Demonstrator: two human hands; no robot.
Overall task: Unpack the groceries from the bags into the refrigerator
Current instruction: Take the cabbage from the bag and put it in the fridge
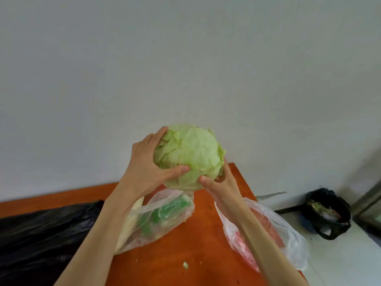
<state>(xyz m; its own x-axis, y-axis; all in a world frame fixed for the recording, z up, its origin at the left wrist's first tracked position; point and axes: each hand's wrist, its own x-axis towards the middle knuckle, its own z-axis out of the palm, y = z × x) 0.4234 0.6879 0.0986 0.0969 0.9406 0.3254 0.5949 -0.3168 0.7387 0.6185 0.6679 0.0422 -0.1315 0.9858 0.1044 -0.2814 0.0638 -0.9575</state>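
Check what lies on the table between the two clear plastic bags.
Head view: bare orange table between the left bag and right bag, save small pale scraps nearer the camera.

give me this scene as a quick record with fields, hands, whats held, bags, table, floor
held: cabbage, lifted above the table
left hand: grips the cabbage's left side
right hand: grips its lower right
table: orange, a few leaf scraps on it
bags on table: clear bag with green items; clear bag with red items; black bag at left
floor: black-lined bin at right
refrigerator: not in view
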